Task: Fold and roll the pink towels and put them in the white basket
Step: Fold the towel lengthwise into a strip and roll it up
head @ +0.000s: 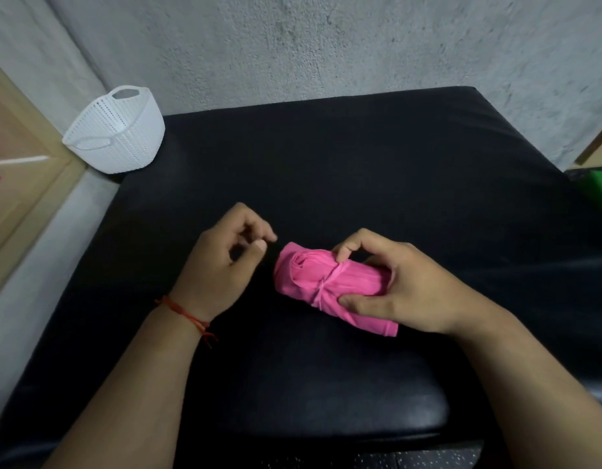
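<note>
Right hand (407,286), centre-right of the frame, is wrapped over the pink towel (306,275), thumb under the near side and fingers arched over the far side. Left hand (221,265) sits just beside the roll's open end, not touching it, fingers loosely curled with nothing visible in them. A red thread bracelet (184,313) circles that wrist.

The towel is rolled into a short, fat cylinder, cinched at the waist by a thin pink band (326,287). Whether it rests on the black padded table (326,157) or is lifted just off it, I can't tell. It looks light and soft, and a squeeze would dent it. The layers at the left end look ready to fan out, so the best grip is likely around the banded middle, where the roll is tightest.

The white basket (123,143) stands in the upper left, well apart from the roll, and nothing shows above its rim.
</note>
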A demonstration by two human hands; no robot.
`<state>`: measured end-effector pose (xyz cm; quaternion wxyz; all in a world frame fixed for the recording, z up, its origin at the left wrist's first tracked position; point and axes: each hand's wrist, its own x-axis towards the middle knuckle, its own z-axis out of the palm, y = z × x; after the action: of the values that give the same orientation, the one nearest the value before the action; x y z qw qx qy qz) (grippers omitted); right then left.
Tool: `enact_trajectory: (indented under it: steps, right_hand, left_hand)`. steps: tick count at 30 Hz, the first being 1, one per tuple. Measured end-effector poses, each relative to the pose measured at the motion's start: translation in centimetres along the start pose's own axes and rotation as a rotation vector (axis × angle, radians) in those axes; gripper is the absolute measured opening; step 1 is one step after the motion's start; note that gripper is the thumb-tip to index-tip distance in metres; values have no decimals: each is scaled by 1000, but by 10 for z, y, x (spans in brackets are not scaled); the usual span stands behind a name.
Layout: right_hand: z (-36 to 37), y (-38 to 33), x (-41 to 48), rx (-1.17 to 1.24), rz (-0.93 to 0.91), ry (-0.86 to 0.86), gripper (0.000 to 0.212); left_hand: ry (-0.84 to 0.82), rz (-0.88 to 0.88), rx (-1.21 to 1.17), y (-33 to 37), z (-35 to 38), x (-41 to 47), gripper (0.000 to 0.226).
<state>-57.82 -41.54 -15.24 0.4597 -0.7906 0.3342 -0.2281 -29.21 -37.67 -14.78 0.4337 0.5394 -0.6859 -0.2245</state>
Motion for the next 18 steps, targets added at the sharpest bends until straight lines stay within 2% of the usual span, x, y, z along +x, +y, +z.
enact_trajectory:
  steps: [1,4,7,9,13,18]
  right_hand:
    - [0,0,-1,7,-5,-2,51]
    - [3,-5,2,-27,-27,-23,53]
    - [4,-5,3,-36,-44,-35,54]
    - [4,-3,3,-33,-37,-44,51]
    - [4,1,5,16,-26,-38,42]
    - [5,1,6,-50,-75,-6,35]
  left_hand:
    - [-37,-13,10,3,3,-1,18]
    - [-171,-78,-116,20,18,-3,33]
    - [-317,-41,3,17,26,-6,31]
    - [-264,-45,48,10,25,-6,24]
    - [-185,-51,54,9,32,-5,29]
    - [-80,-192,-26,13,43,-3,36]
